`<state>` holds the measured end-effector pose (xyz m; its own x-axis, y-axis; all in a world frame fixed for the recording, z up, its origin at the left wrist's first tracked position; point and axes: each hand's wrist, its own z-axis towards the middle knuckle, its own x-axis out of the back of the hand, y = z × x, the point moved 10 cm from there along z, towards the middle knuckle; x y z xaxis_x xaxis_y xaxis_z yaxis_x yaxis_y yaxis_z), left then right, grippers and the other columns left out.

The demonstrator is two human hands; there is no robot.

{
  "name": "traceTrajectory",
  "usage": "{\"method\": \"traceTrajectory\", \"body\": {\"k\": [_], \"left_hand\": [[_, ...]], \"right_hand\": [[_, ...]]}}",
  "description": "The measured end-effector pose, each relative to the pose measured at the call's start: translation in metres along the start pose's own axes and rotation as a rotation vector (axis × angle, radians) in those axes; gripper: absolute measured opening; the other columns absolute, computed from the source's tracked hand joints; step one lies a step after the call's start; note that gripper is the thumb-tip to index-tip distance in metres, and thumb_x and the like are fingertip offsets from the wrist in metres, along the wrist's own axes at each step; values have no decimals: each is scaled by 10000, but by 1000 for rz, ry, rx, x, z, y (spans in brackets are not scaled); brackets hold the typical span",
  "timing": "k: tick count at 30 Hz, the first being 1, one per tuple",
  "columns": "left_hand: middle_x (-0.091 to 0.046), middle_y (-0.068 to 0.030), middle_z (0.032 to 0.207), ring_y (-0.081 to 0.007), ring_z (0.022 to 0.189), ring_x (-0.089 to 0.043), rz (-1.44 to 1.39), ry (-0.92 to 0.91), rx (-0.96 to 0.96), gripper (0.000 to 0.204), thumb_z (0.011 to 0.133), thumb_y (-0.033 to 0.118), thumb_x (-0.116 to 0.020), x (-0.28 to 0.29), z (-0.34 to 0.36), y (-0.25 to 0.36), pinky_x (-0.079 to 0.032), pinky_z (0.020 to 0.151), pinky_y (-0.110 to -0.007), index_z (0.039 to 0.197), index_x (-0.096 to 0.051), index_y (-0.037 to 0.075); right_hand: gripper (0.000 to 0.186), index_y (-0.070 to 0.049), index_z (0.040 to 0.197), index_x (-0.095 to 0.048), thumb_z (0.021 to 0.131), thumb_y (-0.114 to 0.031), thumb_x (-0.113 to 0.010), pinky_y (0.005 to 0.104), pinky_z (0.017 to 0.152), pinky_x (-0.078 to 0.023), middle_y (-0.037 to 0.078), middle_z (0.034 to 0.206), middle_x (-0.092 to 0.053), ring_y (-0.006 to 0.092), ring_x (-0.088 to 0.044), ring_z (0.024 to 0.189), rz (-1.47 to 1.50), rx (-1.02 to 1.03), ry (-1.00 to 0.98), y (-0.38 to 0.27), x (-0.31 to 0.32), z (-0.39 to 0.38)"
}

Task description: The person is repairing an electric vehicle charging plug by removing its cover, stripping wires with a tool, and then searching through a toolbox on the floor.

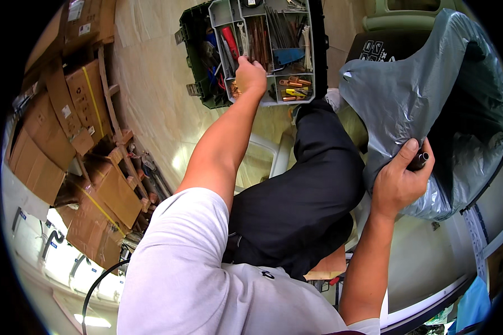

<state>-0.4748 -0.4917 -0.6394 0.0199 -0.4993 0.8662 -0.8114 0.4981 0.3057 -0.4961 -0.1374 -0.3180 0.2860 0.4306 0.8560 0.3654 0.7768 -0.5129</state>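
Note:
My left hand (251, 77) reaches into the grey compartment tray (270, 96) of a toolbox. Its fingers are closed at the near end of a red-handled tool (229, 41); the hand partly hides that contact. A small wrench (242, 34) lies just right of the tool. My right hand (399, 181) is closed around a short dark tube (419, 161), its round open end showing past the fingers. This hand is at the near left side of a grey plastic bag (397, 95) that lines a dark bin; whether it also grips the bag, I cannot tell.
The tray also holds metal rods (282, 28), white cable ties (307, 47) and copper lugs (295, 81). Cardboard boxes (86, 92) are stacked on a wooden rack at the left. A pale green chair (399, 17) stands behind the bin. My black-trousered leg lies between both hands.

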Motion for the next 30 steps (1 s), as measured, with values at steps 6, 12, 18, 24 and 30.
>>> {"method": "traceTrajectory", "body": {"k": [6, 12, 18, 24, 30], "left_hand": [[-665, -166, 900, -353, 850, -635, -189, -22, -65, 170, 805, 197, -580, 5, 2, -24, -487, 759, -429, 937, -595, 92], [-667, -159, 904, -344, 860, -636, -168, -41, -77, 189, 795, 209, -590, 1, 10, -34, -489, 759, -422, 943, -605, 94], [-670, -164, 926, -343, 885, -636, -5, -208, -163, 263, 799, 279, -617, -4, -12, 5, -492, 777, -425, 996, -622, 104], [-664, -183, 959, -359, 915, -632, 197, -161, -37, 318, 824, 336, -599, -7, -20, 11, -495, 803, -435, 1061, -637, 128], [-665, -186, 931, -365, 879, -640, 206, -109, -125, 297, 871, 285, -547, -8, -26, 26, -506, 763, -455, 1104, -592, 106]], "right_hand": [[361, 56, 1072, -581, 914, -269, -595, 282, 679, -494, 149, 850, -655, 195, -623, 731, 3, 33, 24, 0, 1, 0], [355, 54, 1069, -584, 913, -265, -598, 284, 674, -496, 151, 831, -656, 196, -627, 721, 3, 36, 17, -3, 2, 0], [347, 49, 1070, -586, 913, -260, -598, 288, 661, -497, 149, 819, -653, 195, -627, 717, -19, 43, 17, -2, 2, 0], [342, 45, 1068, -588, 908, -256, -604, 290, 663, -498, 146, 820, -658, 201, -627, 706, -13, 40, 16, -1, 2, 0], [335, 41, 1067, -591, 899, -248, -613, 299, 667, -503, 153, 846, -660, 212, -632, 715, -29, 30, 15, 0, 2, 0]]}}
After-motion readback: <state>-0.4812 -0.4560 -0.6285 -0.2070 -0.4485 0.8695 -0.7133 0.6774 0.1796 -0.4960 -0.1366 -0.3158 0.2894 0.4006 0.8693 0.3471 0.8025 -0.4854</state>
